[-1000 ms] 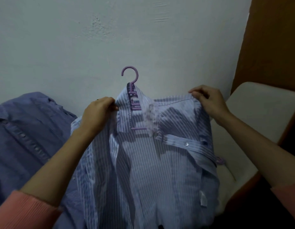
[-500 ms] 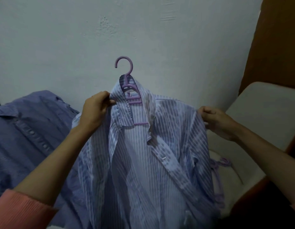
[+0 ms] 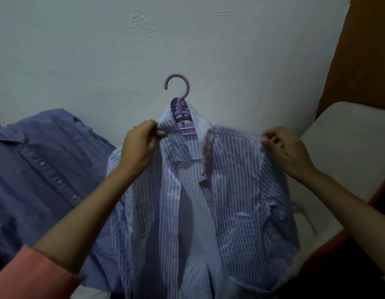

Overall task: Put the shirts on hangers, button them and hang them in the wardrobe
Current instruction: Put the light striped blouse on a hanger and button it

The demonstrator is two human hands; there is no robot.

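Note:
A light blue striped shirt (image 3: 230,190) hangs on a purple hanger (image 3: 183,117) held up in front of the wall. The hanger's hook sticks out above the collar. The shirt front hangs open and unbuttoned. My left hand (image 3: 140,145) grips the shirt at the left side of the collar. Over on the right shoulder seam, my right hand (image 3: 284,147) pinches the fabric. Most of the hanger's arms are hidden under the cloth.
A darker blue buttoned shirt (image 3: 43,169) lies spread on the left. A white cushioned seat (image 3: 342,152) is at the right, with another purple hanger (image 3: 299,209) peeking out beside the shirt. A brown wooden panel (image 3: 364,50) stands at the upper right.
The right side of the shirt has been drawn over the hanger's shoulder. My right hand dropped, then came back up to the shoulder seam. My left hand kept its hold at the collar.

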